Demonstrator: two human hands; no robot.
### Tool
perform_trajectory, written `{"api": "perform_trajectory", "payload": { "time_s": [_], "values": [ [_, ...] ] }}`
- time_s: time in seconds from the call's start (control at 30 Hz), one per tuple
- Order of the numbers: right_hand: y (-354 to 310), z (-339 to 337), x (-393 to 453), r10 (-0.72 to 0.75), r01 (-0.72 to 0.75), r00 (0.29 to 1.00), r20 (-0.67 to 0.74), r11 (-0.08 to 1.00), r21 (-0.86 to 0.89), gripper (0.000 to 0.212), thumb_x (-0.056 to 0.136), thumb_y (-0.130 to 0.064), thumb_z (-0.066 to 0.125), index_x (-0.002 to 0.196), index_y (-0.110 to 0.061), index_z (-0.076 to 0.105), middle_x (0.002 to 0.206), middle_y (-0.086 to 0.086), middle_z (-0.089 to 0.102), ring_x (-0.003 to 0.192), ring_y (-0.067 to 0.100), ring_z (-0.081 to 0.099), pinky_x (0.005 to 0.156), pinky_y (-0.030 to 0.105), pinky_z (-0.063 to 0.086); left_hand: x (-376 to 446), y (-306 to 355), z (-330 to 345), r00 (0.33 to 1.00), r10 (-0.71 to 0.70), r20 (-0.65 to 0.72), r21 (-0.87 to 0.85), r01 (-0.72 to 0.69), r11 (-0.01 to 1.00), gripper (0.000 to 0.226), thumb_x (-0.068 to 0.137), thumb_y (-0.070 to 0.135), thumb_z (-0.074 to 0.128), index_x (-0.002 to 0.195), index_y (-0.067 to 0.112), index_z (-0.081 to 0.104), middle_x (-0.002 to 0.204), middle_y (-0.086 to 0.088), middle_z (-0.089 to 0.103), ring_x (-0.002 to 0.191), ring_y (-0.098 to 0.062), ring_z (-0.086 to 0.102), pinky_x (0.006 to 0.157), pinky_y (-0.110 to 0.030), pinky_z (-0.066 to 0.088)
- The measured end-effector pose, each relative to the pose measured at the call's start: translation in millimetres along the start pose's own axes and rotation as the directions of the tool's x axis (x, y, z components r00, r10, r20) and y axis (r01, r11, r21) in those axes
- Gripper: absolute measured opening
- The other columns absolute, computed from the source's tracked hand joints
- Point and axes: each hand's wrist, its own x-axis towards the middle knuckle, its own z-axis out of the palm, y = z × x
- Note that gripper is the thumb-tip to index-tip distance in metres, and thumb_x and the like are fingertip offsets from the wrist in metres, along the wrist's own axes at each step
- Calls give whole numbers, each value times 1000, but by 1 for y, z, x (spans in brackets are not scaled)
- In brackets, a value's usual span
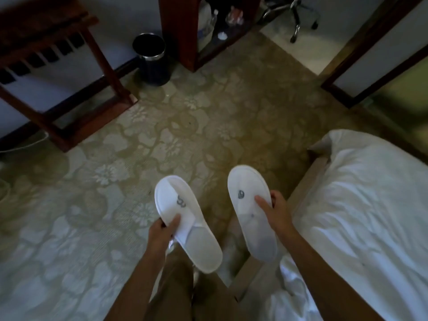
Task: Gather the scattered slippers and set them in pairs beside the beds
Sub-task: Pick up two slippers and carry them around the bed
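Note:
I hold two white slippers above the patterned carpet, toes pointing away from me. My left hand [163,231] grips the left slipper [185,218] by its side, thumb on the upper near a small grey logo. My right hand [276,213] grips the right slipper [251,212] from its right edge, index finger lying across the top. Both slippers hang in the air, a hand's width apart. A bed [370,216] with rumpled white sheets lies directly to the right of the right slipper.
A dark round waste bin [151,59] stands at the far wall. A wooden luggage rack [58,72] fills the upper left. A wooden cabinet [185,31] rises behind the bin, and an office chair base [298,17] sits at the top right. A dark door frame [370,54] runs along the right.

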Motion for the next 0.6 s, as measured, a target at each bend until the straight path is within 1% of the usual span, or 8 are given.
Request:
{"api": "perform_trajectory", "payload": {
  "time_s": [0.1, 0.17, 0.23, 0.33, 0.4, 0.43, 0.53, 0.6],
  "values": [
    [7, -8, 36, 9, -8, 1000, 13, 997, -80, 33, 83, -41, 67, 104, -21, 51, 99, 2, 62, 94, 24, 62, 67, 24, 47, 28, -5, 27, 997, -55, 61, 29, 54, 998, 27, 87, 17, 70, 112, 9, 63, 97, -4, 72, 83, -16, 69, 56, -20, 58],
    [8, -14, 56, 31, -26, 999, 35, 992, -127, 31, 85, -40, 65, 103, -20, 51, 97, 2, 60, 91, 22, 60, 66, 23, 45, 41, -11, 42, 994, -89, 57, 42, 87, 995, 24, 87, 15, 70, 109, 12, 62, 98, -5, 72, 81, -13, 67, 50, -13, 54],
    [9, -18, 83, 30, -25, 999, 35, 990, -141, 27, 87, -40, 62, 102, -19, 53, 91, -3, 60, 86, 18, 60, 67, 23, 45, 60, -19, 56, 992, -121, 25, 26, 121, 992, 34, 83, 19, 74, 114, 7, 65, 102, -8, 74, 87, -20, 71, 58, -21, 59],
    [21, -14, 138, 4, 5, 999, 52, 985, -170, 29, 87, -43, 61, 98, -15, 62, 88, -3, 65, 86, 17, 63, 63, 18, 44, 93, -45, 82, 986, -169, 12, 45, 168, 985, 61, 71, 35, 83, 120, 3, 66, 105, -12, 76, 94, -31, 73, 81, -47, 61],
    [37, -1, 180, 15, -1, 997, 71, 982, -191, 32, 87, -42, 62, 97, -12, 66, 91, 4, 68, 87, 20, 64, 63, 20, 44, 126, -67, 99, 976, -215, -44, 50, 217, 975, 77, 59, 47, 86, 120, 5, 65, 106, -11, 75, 96, -32, 72, 85, -52, 59],
    [47, 7, 202, 19, 1, 995, 99, 979, -201, 32, 87, -41, 62, 96, -10, 67, 91, 5, 68, 86, 19, 63, 63, 19, 43, 142, -75, 110, 971, -226, -73, 52, 230, 972, 76, 59, 45, 86, 118, 2, 65, 104, -12, 75, 93, -30, 72, 83, -47, 60],
    [88, 38, 268, 34, 17, 981, 193, 967, -255, 29, 86, -40, 64, 93, -12, 66, 89, 2, 66, 78, 7, 58, 61, 18, 41, 188, -103, 145, 955, -254, -149, 95, 270, 958, 31, 81, 20, 77, 102, 1, 64, 93, -9, 69, 75, -14, 63, 65, -16, 52],
    [124, 60, 316, 25, 34, 978, 209, 960, -277, 31, 84, -40, 65, 94, -11, 68, 87, 2, 67, 75, 6, 58, 60, 18, 40, 229, -133, 171, 947, -254, -195, 123, 280, 952, 18, 83, 18, 75, 94, 7, 65, 86, -9, 70, 70, -12, 61, 64, -16, 48]
  ]
}}
